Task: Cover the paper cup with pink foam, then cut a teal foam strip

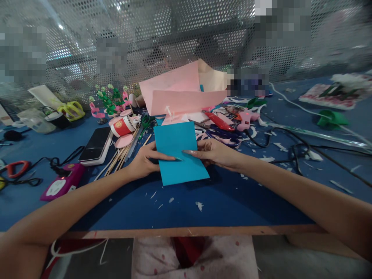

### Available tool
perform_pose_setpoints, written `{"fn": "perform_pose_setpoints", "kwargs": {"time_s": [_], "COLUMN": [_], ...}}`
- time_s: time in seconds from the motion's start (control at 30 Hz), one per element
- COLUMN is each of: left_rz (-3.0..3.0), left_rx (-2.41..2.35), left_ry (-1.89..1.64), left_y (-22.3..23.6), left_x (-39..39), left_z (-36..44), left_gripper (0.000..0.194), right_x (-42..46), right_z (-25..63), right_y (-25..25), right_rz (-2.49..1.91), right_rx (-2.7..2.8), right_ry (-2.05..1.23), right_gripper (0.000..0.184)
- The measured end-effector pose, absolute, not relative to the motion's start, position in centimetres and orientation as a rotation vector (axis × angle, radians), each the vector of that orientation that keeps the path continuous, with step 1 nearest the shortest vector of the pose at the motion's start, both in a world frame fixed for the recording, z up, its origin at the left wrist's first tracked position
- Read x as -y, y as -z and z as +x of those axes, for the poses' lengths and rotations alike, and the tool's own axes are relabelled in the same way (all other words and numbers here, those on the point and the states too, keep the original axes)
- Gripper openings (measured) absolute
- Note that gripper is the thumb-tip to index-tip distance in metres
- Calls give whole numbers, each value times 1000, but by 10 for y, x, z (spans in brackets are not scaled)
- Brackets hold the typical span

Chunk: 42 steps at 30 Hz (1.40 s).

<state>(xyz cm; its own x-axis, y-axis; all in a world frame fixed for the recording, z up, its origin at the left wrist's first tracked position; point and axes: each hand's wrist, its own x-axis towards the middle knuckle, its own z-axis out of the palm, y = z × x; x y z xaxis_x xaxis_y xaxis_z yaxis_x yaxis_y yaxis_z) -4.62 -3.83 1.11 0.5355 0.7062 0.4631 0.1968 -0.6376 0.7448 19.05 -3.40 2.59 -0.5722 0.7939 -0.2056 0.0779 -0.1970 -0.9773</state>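
Pinched at frame centre by left hand point(147, 158) and right hand point(214, 153): blue paper point(176, 138). May crease under pressing nails point(190, 152).

A perforated metal screen point(174, 38), dotted with bright points of light point(60, 26), rises behind a broad blue table point(122, 209) trimmed along its near side with a brown edge point(162, 232), above a dim gray floor point(279, 267).

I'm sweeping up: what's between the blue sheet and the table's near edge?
In the head view, white scraps dot the tabletop between blue sheet and edge.
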Motion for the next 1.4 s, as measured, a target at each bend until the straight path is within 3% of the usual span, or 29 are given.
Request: {"fn": "perform_pose_setpoints", "kwargs": {"time_s": [0.2, 0.37, 0.5, 0.6, 0.7, 0.8, 1.0, 1.07, 1.2, 1.27, 1.4], "left_rz": [1884, 1721, 1786, 1858, 1846, 1811, 1766, 1781, 1835, 1876, 1848], "left_rx": [-880, -966, -913, -856, -807, -785, -794, -839, -936, -968, -1007], "left_ry": [-1142, -1198, -1107, -1042, -974, -975, -1138, -1148, -1188, -1220, -1219], "left_y": [-18, -10, -10, -13, -15, -16, -20, -20, -17, -15, -14], "left_x": [37, 31, 32, 34, 37, 40, 42, 40, 37, 36, 35], "left_z": [-45, -46, -44, -43, -42, -41, -40, -40, -41, -41, -40], "left_gripper": [23, 36, 43, 48, 41, 29, 65, 59, 41, 37, 38], "right_x": [34, 34, 38, 42, 44, 43, 41, 42, 47, 48, 46], "right_z": [191, 191, 189, 190, 190, 190, 190, 188, 186, 185, 185], "right_y": [-22, -18, -15, -15, -19, -21, -19, -17, -16, -15, -14], "right_rz": [-883, -601, -638, -729, -741, -713, -804, -847, -852, -862, -848], "right_rx": [1515, 1611, 1838, 2024, 2059, 2074, 2109, 2064, 1924, 1894, 1890], "right_ry": [-1487, -1215, -1035, -849, -730, -728, -829, -887, -1030, -1075, -1077], "right_gripper": [43, 49, 58, 42, 24, 18, 22, 32, 67, 68, 53]}}
